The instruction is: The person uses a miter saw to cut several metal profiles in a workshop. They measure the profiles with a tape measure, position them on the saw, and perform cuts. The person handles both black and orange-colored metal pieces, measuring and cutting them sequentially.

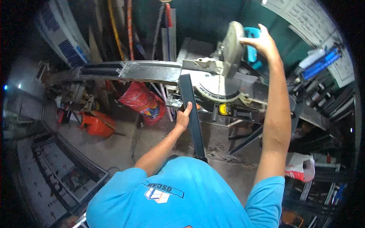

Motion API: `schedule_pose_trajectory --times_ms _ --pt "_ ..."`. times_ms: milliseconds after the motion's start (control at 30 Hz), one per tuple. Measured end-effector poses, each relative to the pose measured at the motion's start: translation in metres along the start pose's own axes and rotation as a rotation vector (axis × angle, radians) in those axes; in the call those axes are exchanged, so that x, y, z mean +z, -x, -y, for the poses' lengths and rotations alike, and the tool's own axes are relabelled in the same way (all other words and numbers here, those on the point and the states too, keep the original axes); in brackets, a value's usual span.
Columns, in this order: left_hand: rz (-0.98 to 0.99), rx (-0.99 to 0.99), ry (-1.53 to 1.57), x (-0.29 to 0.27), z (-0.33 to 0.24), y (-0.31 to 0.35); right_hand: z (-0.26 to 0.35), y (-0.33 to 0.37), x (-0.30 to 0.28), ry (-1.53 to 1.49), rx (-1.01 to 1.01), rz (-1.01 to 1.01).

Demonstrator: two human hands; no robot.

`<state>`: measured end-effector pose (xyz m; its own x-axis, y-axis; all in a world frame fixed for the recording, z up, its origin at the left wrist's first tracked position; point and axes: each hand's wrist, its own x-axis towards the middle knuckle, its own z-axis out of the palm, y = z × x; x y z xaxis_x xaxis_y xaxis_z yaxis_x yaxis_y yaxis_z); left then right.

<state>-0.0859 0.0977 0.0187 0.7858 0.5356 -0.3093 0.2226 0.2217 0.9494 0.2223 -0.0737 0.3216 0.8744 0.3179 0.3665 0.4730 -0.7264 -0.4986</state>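
My left hand (pixel 183 116) grips a long dark metal bar (pixel 189 95) that runs from my body up onto the base of a mitre saw (pixel 218 85). My right hand (pixel 260 41) is raised and closed on the saw's turquoise handle (pixel 251 51), next to the round grey blade guard (pixel 232 47). The saw head is lifted above the table. A long dark metal profile (pixel 129 71) lies across the saw fence, reaching far to the left.
A red sack (pixel 141 100) and an orange container (pixel 97 123) sit on the concrete floor at left. A framed panel (pixel 64 171) lies lower left. A yellow tape measure (pixel 224 109) rests below the saw. Metal bars and racks (pixel 327 102) crowd the right side.
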Motion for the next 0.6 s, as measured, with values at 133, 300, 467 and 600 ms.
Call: schedule_pose_trajectory --times_ms 133,300,467,600 --pt "-0.027 -0.040 -0.182 -0.048 -0.027 -0.007 0.001 0.019 -0.007 0.003 -0.018 -0.036" --pt "-0.160 0.600 -0.275 -0.095 -0.026 -0.007 -0.003 0.031 0.003 0.066 -0.116 -0.074" --pt "-0.265 0.705 -0.434 -0.123 -0.032 0.007 0.001 0.043 0.007 0.165 -0.181 -0.198" --pt "-0.277 0.614 -0.547 -0.135 -0.035 0.026 -0.004 0.044 0.008 0.263 -0.305 -0.284"
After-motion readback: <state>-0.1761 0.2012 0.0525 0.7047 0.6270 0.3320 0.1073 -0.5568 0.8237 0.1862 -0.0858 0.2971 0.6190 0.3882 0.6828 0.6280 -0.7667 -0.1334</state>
